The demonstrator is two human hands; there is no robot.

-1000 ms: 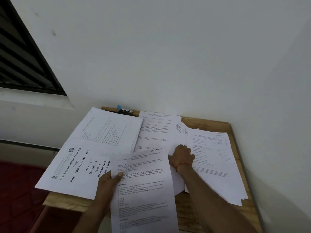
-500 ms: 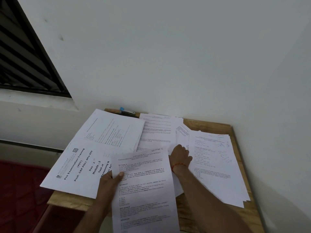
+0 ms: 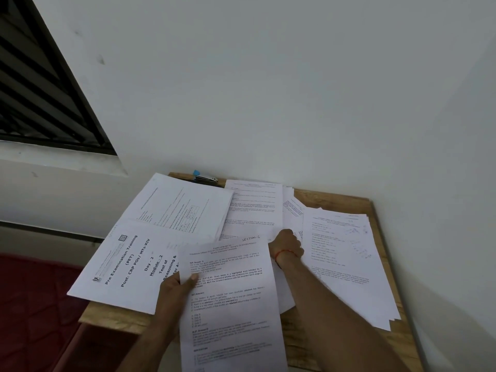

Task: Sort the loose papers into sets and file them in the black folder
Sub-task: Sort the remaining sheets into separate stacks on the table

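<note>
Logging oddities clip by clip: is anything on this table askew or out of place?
The large white paper titled Pre Examination Training lies turned sideways and overhangs the wooden table's left edge. Other white stacks overlap unevenly. Nothing looks torn or spilled.

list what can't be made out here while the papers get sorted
Head view only:
- fingers of the right hand: tucked behind its knuckles among the sheets; grip unclear.
- held sheet in the left hand: bottom cut off by the frame edge.
- print on the right stack: too small.
- black folder: not identifiable; papers cover most of the table.
</note>
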